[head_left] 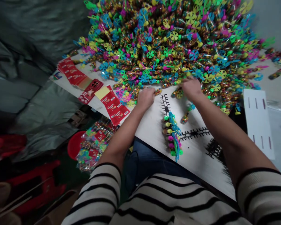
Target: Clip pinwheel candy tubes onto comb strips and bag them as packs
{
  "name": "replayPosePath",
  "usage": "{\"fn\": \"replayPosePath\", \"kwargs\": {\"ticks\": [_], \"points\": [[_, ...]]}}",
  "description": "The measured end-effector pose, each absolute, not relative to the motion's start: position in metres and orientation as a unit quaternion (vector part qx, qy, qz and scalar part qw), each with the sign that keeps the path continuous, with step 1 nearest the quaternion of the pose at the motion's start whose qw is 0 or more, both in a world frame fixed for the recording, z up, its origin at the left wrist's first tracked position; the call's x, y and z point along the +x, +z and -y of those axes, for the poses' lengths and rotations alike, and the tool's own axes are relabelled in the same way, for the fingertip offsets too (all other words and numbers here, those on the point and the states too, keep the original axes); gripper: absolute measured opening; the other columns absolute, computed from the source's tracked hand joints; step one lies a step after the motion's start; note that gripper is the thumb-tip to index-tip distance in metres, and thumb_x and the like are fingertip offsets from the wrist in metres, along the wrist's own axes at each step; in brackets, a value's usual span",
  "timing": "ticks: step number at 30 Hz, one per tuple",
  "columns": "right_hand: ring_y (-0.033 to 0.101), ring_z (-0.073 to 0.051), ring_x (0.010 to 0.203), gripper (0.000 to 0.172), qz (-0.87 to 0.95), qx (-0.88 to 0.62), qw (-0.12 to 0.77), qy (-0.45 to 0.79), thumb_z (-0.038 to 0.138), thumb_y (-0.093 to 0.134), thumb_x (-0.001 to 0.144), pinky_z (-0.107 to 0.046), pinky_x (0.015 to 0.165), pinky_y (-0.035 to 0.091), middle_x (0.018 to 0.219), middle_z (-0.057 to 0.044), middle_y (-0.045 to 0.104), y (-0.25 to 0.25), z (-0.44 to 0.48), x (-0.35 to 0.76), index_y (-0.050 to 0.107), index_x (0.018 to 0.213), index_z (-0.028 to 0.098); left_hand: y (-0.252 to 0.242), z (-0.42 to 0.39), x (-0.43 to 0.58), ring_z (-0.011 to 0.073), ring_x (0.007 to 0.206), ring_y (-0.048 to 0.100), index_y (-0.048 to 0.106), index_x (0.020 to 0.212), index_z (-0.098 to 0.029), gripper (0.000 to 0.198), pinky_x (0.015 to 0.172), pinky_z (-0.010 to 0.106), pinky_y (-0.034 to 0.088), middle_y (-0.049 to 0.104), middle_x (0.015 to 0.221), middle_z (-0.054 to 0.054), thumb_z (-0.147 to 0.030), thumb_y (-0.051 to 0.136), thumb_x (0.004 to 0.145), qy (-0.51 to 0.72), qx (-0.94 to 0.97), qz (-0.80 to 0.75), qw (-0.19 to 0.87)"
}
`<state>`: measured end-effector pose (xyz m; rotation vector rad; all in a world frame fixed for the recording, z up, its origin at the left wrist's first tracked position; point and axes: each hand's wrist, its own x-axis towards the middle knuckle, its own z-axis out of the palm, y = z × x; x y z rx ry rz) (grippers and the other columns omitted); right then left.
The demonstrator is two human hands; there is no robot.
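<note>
At the front edge of a heap of candy-filled toy tubes with coloured fan tops [154, 53], both my hands are at work. My left hand [146, 98] is closed around a candy-filled tube [158, 91], whose end sticks out to the right. Bent fingers of my right hand [191, 87] close on a tube at the heap's edge; another tube [177, 93] lies just below them. Between my forearms, a row of fan-topped tubes [172, 134] sits on black toothed plastic strips. One upright black strip [164, 103] and one sideways black strip [194, 133] show bare. A single tube [186, 115] lies nearby.
Red printed cards [114, 106] and a red phone [91, 90] lie left on the white table [152, 131]. More black strips [215, 148] are piled under my right forearm. A slotted white sheet [258, 122] lies right. Below left, bagged toys [93, 147] stand by a red tub [74, 145].
</note>
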<state>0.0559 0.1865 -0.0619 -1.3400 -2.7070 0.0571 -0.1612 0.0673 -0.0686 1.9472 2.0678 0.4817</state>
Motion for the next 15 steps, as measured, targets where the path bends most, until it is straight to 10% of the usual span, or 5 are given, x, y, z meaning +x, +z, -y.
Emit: {"fn": "replayPosePath", "kwargs": {"ticks": [6,15], "points": [[0.053,-0.026,0.101,0.023,0.917,-0.397,0.017,-0.024,0.018,0.058,0.085,-0.049,0.090,0.036,0.075,-0.010,0.066,-0.052,-0.198,0.046,0.060,0.063,0.014,-0.074,-0.093,-0.151,0.0242,0.087,0.063,0.062,0.093,-0.017,0.017,0.077,0.034,0.046,0.068,0.084,0.009,-0.010,0.060,0.078,0.216,0.615,-0.733,0.197],[0.062,-0.019,0.073,0.046,0.807,-0.444,0.316,0.228,0.047,0.061,0.084,-0.033,0.064,0.049,0.088,-0.006,0.070,-0.036,-0.157,0.111,0.057,0.120,0.019,-0.054,-0.034,-0.179,0.0027,0.038,0.043,0.055,0.121,-0.020,0.043,0.038,0.015,0.029,0.067,0.073,0.001,-0.021,0.065,0.079,0.439,0.376,-0.565,0.589]]}}
